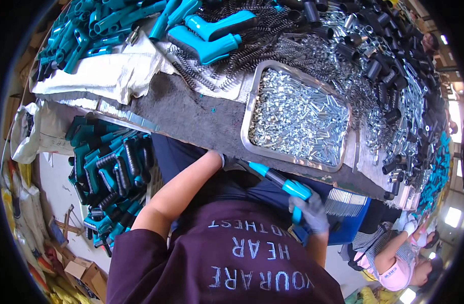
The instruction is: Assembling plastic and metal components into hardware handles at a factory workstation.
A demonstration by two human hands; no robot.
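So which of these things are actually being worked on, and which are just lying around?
In use:
right hand in a grey glove, gripping the teal-and-black tool
left hand at its black end

Lying about:
metal tray of silvery parts
black springs
teal handles
bin of finished tools

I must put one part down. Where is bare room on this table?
The dark table top is bare between the white sack cloth, the springs and the metal tray of screws. Right of the tray, loose metal parts and black tubes crowd everything.
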